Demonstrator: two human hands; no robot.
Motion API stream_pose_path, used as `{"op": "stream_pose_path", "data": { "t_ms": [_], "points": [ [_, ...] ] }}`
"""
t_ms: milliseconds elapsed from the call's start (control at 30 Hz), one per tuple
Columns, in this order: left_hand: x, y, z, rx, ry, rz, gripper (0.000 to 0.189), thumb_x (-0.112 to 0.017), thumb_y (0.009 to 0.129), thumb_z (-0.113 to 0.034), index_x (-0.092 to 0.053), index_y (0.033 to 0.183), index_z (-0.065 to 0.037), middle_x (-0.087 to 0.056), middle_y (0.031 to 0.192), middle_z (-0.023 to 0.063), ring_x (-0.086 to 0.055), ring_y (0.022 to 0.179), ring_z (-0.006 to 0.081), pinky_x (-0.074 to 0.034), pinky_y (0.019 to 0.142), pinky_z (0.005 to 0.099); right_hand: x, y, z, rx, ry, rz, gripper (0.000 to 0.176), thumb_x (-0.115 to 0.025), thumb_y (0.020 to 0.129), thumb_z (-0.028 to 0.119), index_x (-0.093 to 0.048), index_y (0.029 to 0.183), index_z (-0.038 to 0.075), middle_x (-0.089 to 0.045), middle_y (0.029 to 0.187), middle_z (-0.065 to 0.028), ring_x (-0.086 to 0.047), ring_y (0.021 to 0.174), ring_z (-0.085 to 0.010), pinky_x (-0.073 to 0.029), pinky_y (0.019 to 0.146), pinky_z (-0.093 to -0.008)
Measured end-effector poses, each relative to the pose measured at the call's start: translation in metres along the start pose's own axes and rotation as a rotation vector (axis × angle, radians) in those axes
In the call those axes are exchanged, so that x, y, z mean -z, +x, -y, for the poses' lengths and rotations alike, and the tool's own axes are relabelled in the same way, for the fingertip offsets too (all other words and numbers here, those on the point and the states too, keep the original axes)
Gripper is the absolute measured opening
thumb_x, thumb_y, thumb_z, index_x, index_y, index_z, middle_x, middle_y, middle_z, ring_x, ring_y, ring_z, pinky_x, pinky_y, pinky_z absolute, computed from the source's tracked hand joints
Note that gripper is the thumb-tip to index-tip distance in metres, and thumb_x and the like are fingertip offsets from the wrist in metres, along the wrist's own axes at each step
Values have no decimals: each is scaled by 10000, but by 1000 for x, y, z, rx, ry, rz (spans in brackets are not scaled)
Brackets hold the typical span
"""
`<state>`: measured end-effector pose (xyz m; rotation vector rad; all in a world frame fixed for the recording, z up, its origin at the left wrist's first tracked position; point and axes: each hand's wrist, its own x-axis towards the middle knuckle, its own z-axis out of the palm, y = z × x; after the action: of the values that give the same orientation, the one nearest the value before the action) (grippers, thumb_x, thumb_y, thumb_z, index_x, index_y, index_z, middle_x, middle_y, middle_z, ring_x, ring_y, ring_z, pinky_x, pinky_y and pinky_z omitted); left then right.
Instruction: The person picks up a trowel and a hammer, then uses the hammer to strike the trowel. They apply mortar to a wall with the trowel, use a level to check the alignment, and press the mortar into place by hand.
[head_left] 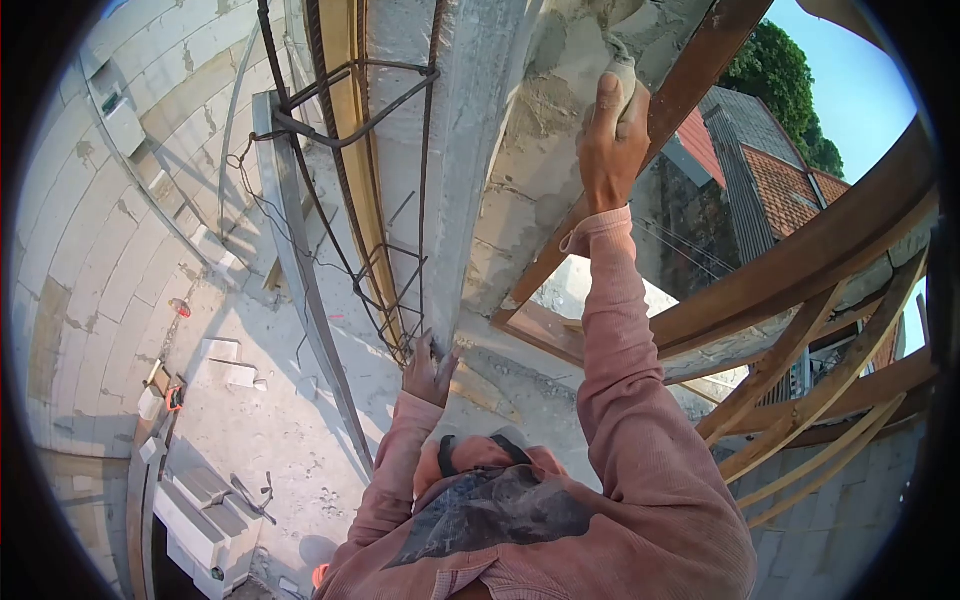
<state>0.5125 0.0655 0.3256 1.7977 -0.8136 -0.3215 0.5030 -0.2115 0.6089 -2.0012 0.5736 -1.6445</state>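
My right hand [612, 135] is raised along the wall and closed round the pale handle of a trowel [622, 72]. Its bent metal neck points up at the rough mortar-smeared wall [545, 130], and the blade is hard to make out against the grey mortar. Lower down, my left hand [428, 378] has its fingers apart, beside the foot of the rebar cage [390, 250] and the grey column edge [470, 180]. I see nothing held in it, though contact with the column cannot be made out.
A brown wooden frame [680, 110] borders the wall at right, with curved timber pieces [800, 390] below. A long metal bar [310, 270] leans at left. Stacked pale blocks [205, 520] stand on the dusty floor [270, 430]. Tiled roofs [785, 185] show outside.
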Motion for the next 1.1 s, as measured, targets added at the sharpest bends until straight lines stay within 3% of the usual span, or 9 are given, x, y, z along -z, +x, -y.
{"op": "stream_pose_path", "data": {
  "t_ms": [100,200,400,533,567,700,800,1000,1100],
  "points": [
    [-4,1,-1,44,-9,11,628,-700,976,-351,-436,1407,22,-650,1140,327,-647,1067,495,-526,876,510,-28,-6,-14,117,13,-147,505,-525,1071,466,-531,1268,1,-709,830,-164,-707,724,-268,-543,688,-362],
    [-4,0,-1,11,-60,-11,618,-699,976,-362,-449,1399,14,-654,1135,320,-656,1040,492,-529,865,515,-29,-3,-22,-72,-296,137,480,-532,1071,438,-511,1284,8,-719,867,-213,-733,774,-332,-551,709,-389],
    [-5,0,-4,14,-6,-18,618,-705,973,-370,-460,1397,6,-661,1130,299,-666,1021,473,-535,855,504,-35,-12,-22,-15,-52,37,476,-529,1067,452,-528,1249,12,-716,935,-280,-718,856,-463,-538,739,-469],
    [-7,0,-1,-27,-32,-38,613,-711,970,-357,-464,1394,10,-661,1138,295,-665,1024,473,-536,854,500,-21,-9,-24,-103,-55,110,469,-540,1070,449,-547,1250,16,-702,830,-201,-699,727,-323,-528,690,-397],
    [-4,-6,-3,-17,-47,-24,615,-714,968,-355,-464,1395,10,-660,1143,295,-664,1024,473,-536,854,500,-15,-16,-22,-106,52,96,450,-505,1079,485,-498,1202,51,-562,737,-13,-568,609,-91,-446,524,-273],
    [-5,1,0,-21,-41,-23,602,-715,970,-331,-464,1396,12,-657,1163,295,-663,1041,474,-539,855,496,-25,-58,-17,15,258,-145,439,-510,1082,463,-478,1206,43,-524,683,2,-528,558,-72,-410,476,-252],
    [1,1,-7,52,-2,34,602,-704,978,-325,-453,1405,16,-649,1189,298,-660,1065,476,-542,867,492,-64,-87,-103,99,-374,96,432,-498,1089,442,-479,1208,26,-491,660,15,-475,509,-56,-371,441,-222],
    [-3,-2,4,-63,-45,-22,631,-709,974,-326,-428,1418,24,-636,1204,307,-648,1080,491,-541,889,496,-40,-101,-45,-101,235,78,431,-495,1092,421,-496,1218,8,-603,722,-83,-603,597,-139,-464,537,-321],
    [-1,-1,3,19,-5,24,613,-707,976,-314,-435,1410,22,-627,1220,306,-638,1100,494,-534,904,500,-59,-104,-86,-68,-10,71,451,-503,1087,439,-511,1233,12,-609,729,-59,-601,592,-121,-470,548,-308]
  ]
}}
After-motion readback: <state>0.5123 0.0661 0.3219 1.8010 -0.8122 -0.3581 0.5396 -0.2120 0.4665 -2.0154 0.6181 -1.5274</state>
